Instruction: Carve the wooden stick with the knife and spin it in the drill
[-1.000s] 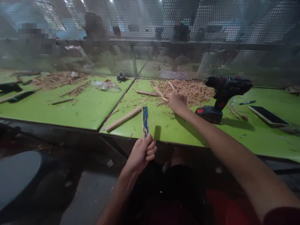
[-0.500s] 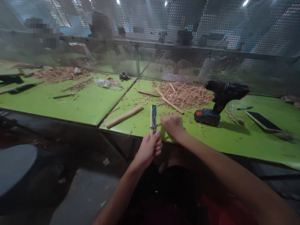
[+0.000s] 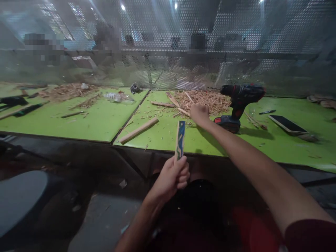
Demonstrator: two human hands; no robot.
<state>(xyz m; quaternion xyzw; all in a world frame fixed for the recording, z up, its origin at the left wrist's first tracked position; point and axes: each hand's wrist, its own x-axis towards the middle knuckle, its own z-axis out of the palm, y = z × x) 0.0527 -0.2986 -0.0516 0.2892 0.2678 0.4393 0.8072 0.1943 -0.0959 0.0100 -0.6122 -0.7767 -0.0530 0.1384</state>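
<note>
My left hand [image 3: 174, 175] is closed around the lower end of a flat wooden strip [image 3: 180, 140] and holds it upright in front of the table edge. The strip's face carries blue and green patches with bare pale wood between them. Farther out over the table, my right hand [image 3: 200, 114] is a closed fist, apart from the strip. The knife that showed in this fist a moment ago is hidden or too blurred to make out. Behind the fist lies a paddle-shaped wooden stick [image 3: 173, 100], partly covered by it.
On the green table [image 3: 154, 140] lie a round wooden rod [image 3: 139, 130], a heap of wood shavings [image 3: 210, 100] and a plastic bottle [image 3: 119, 97]. A cordless drill [image 3: 240, 105] stands right of my right hand, with a phone [image 3: 287, 124] beyond. Perforated mesh [image 3: 168, 66] rises behind.
My right hand has moved away from the strip, forward and slightly right, and the blade no longer crosses the strip. My left hand and the strip sit a little lower and farther right in view.
</note>
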